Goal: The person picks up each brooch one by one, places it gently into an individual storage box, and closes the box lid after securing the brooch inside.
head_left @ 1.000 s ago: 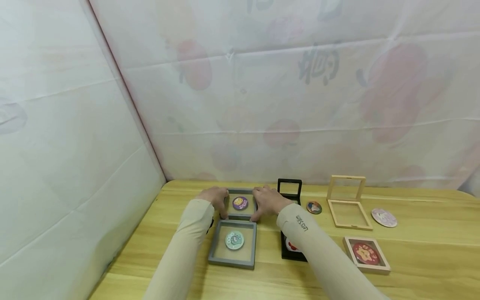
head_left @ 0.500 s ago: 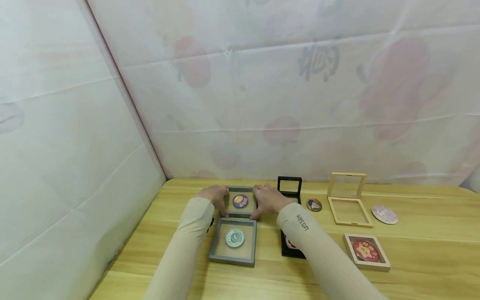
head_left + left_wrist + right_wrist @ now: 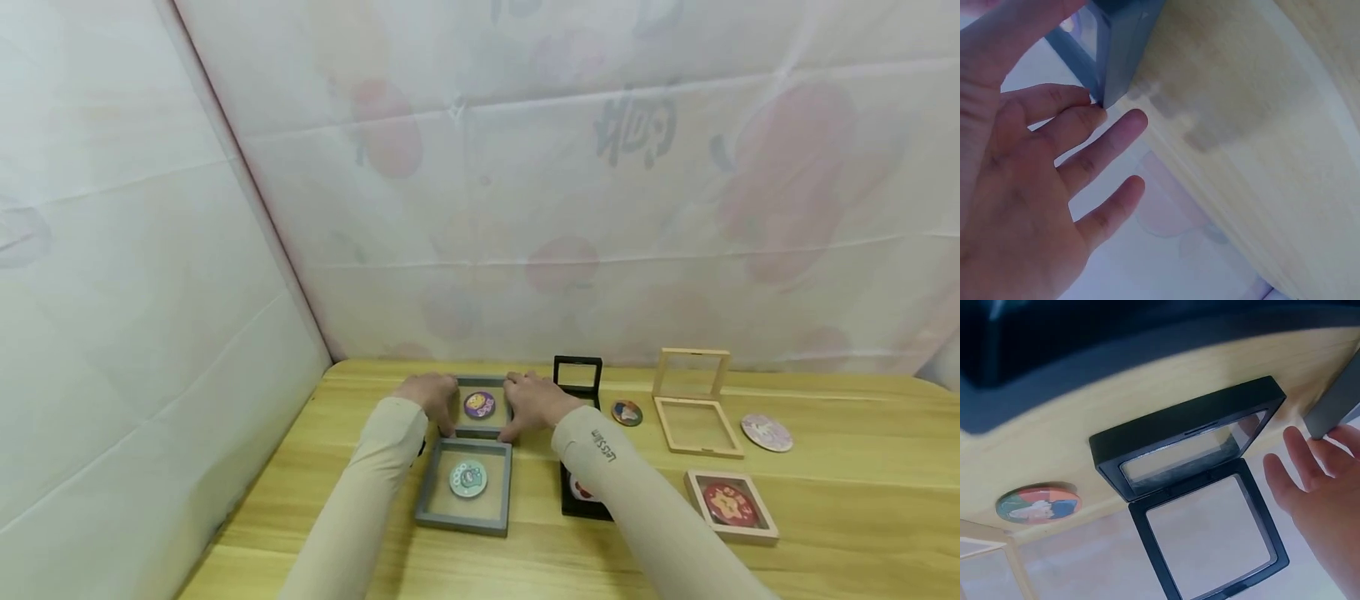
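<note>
Both hands grip a grey display frame (image 3: 480, 380) at the back of the table, one at each side. A round purple badge (image 3: 479, 405) with a yellow figure shows within it. My left hand (image 3: 431, 398) has its thumb at the near corner and fingers toward the far one; in the left wrist view two fingertips touch the frame's corner, the other fingers extended. On the opposite side, my right hand (image 3: 534, 404) spans the frame likewise, a fingertip at its edge in the right wrist view. Directly in front lies a second grey frame (image 3: 461, 523) with a mint-green badge (image 3: 468, 479).
Right of the hands, an open black case (image 3: 578, 360) has its lid raised; another black case (image 3: 585, 510) is partly under the right sleeve. Farther right are a multicoloured badge (image 3: 627, 412), an open light-wood case (image 3: 697, 450), a lilac badge (image 3: 767, 432) and a beige frame (image 3: 742, 535) with a red badge.
</note>
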A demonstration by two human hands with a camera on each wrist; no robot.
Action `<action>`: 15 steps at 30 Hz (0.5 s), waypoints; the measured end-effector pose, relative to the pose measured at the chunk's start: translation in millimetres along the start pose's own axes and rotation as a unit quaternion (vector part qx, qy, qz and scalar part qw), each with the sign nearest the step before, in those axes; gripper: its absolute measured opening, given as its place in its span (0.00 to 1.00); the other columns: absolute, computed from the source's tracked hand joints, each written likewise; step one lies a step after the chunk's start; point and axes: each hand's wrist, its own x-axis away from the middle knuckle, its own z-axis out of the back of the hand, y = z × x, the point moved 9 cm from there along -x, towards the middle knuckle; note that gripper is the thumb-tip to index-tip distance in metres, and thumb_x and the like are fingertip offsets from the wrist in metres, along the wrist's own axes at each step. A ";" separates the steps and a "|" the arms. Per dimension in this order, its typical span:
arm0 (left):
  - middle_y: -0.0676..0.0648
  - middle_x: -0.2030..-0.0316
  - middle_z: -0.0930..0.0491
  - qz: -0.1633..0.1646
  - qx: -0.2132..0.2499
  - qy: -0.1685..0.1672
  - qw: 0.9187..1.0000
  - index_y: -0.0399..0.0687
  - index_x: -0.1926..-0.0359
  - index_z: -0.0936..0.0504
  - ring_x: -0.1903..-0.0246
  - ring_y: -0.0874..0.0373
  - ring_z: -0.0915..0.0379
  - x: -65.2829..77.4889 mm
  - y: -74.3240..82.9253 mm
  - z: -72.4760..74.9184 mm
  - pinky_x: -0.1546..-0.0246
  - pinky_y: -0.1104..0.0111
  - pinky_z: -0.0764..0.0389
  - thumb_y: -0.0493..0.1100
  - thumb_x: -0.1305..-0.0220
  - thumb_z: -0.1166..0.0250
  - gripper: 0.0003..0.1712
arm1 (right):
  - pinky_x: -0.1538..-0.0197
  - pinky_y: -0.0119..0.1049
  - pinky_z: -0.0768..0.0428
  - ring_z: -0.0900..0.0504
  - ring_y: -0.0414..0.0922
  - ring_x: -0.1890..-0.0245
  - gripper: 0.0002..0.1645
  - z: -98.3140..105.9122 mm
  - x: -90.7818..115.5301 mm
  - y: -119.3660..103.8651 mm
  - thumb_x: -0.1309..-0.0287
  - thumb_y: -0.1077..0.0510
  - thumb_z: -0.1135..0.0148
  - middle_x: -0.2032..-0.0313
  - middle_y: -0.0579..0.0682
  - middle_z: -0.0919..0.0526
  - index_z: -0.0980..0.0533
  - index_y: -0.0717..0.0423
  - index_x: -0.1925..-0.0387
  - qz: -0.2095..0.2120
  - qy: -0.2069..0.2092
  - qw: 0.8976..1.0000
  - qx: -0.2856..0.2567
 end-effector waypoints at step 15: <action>0.39 0.36 0.25 -0.082 0.030 0.050 0.995 0.40 0.31 0.27 0.40 0.42 0.26 2.1 15.9 25.5 0.37 0.51 0.28 0.43 0.38 0.26 0.36 | 0.30 0.55 0.36 0.38 0.61 0.28 0.55 19.2 5.3 -1.5 0.45 0.42 0.24 0.28 0.64 0.36 0.38 0.65 0.27 0.030 -0.005 0.999 -0.040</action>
